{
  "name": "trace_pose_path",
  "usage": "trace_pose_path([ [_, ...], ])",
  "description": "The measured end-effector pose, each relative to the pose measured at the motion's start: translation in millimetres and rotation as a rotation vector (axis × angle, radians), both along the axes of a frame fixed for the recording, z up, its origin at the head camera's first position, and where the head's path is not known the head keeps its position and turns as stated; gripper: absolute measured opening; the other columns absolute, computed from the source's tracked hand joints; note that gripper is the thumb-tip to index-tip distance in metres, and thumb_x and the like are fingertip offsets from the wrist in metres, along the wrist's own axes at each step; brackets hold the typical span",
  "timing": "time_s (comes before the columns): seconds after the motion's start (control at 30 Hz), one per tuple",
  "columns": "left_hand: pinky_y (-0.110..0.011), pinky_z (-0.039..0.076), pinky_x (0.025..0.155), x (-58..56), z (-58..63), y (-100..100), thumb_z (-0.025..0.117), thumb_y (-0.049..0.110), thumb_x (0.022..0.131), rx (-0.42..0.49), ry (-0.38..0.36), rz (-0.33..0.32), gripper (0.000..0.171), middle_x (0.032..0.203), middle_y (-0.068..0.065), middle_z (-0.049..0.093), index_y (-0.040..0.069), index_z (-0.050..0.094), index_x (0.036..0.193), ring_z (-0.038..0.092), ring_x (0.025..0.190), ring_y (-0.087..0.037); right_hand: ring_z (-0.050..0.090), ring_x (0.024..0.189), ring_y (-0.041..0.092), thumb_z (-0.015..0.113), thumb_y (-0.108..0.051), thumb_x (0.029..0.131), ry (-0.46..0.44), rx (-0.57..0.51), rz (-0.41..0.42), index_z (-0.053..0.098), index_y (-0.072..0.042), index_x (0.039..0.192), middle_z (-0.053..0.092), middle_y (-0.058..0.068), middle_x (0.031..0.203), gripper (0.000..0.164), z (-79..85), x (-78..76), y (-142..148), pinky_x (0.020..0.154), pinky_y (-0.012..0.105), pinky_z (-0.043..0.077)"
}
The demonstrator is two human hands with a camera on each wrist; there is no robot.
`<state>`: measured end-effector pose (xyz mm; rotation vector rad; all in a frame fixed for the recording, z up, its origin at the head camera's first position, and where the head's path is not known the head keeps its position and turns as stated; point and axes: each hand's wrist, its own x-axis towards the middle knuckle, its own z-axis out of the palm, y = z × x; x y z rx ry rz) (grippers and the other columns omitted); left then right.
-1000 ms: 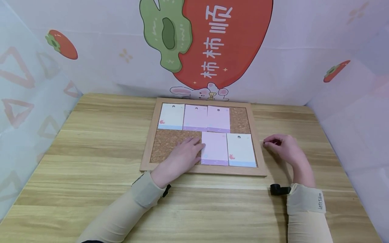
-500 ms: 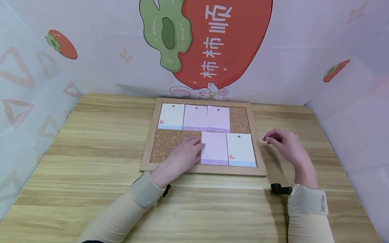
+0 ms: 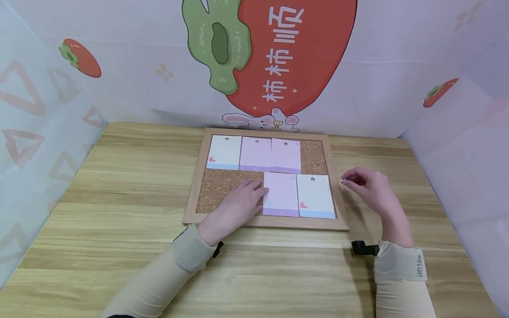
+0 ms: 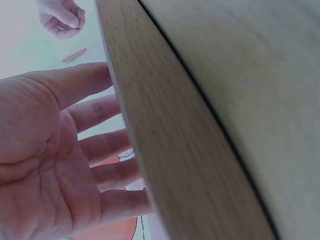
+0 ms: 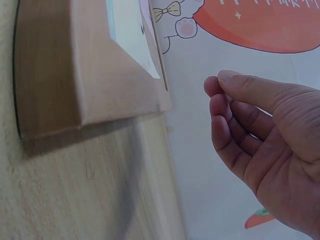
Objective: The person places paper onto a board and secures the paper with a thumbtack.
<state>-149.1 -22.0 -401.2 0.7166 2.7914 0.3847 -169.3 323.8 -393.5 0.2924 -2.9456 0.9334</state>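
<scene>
A wood-framed cork board (image 3: 230, 176) lies on the table with several paper cards on it. My left hand (image 3: 240, 201) rests on the board with fingers spread; its fingertips touch the left edge of a pink card (image 3: 280, 192) in the lower row. No tack shows on that card. To its right, a white card (image 3: 316, 198) has a silver thumbtack (image 3: 313, 179) near its top. Just right of the frame, my right hand (image 3: 370, 187) is raised, thumb and index finger pinching a small shiny thumbtack (image 3: 343, 179). In the right wrist view the fingertips hide it.
Along the board's upper row, a white card (image 3: 224, 152) and two pink ones, including this pink card (image 3: 256, 154), each carry a tack. Bare cork (image 3: 313, 157) shows at the upper right. A printed backdrop (image 3: 139, 88) stands behind the table (image 3: 274, 274).
My right hand rises a little and its fingers turn the thumbtack, then it shifts slightly left toward the board's frame. The left hand and cards stay still.
</scene>
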Motion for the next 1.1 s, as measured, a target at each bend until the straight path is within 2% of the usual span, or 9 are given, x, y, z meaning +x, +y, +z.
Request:
trace_pose_path([
  [0.17,-0.065,0.042,0.107,0.1,0.0,0,0.066,0.023,0.097,-0.005,0.003,-0.002,0.045,0.156,-0.011,0.045,0.015,0.057,0.140,0.041,0.144,-0.037,0.058,0.070,0.002,0.072,-0.015,0.093,-0.002,-0.008,0.008,0.075,-0.008,0.099,0.076,0.011,0.091,0.010,0.8,-0.4,-3,0.061,0.017,0.048],
  [0.57,-0.062,0.045,0.106,-0.1,-1.6,-1,0.067,0.022,0.097,-0.003,0.023,-0.015,0.045,0.154,-0.011,0.047,0.014,0.058,0.140,0.044,0.142,-0.036,0.060,0.079,-0.015,0.073,-0.006,0.089,0.036,-0.074,0.070,0.078,-0.003,0.102,0.078,0.015,0.098,0.014,-0.5,-1.3,-11,0.068,0.007,0.050],
  [0.77,-0.063,0.045,0.105,0.1,-1.6,-1,0.067,0.021,0.096,0.000,0.027,-0.016,0.044,0.153,-0.011,0.048,0.014,0.058,0.139,0.045,0.141,-0.036,0.060,0.075,-0.008,0.071,-0.011,0.093,0.057,-0.071,0.058,0.078,-0.002,0.103,0.078,0.016,0.097,0.015,2.2,-1.5,-19,0.065,0.009,0.048],
  [0.93,-0.063,0.045,0.106,-0.1,-0.9,-1,0.067,0.022,0.097,-0.009,0.018,-0.012,0.045,0.154,-0.011,0.047,0.014,0.058,0.140,0.044,0.142,-0.036,0.062,0.075,-0.006,0.069,-0.014,0.095,0.040,-0.075,0.033,0.078,-0.002,0.103,0.078,0.016,0.097,0.017,3.5,-1.0,-25,0.066,0.009,0.048],
  [1.1,-0.062,0.044,0.106,-0.5,-1.6,0,0.067,0.023,0.097,-0.012,0.018,-0.008,0.045,0.154,-0.010,0.047,0.015,0.058,0.140,0.043,0.143,-0.036,0.070,0.076,0.010,0.069,-0.015,0.094,-0.006,-0.098,0.025,0.078,-0.003,0.099,0.078,0.014,0.093,0.015,0.1,-2.4,-30,0.066,0.012,0.051],
])
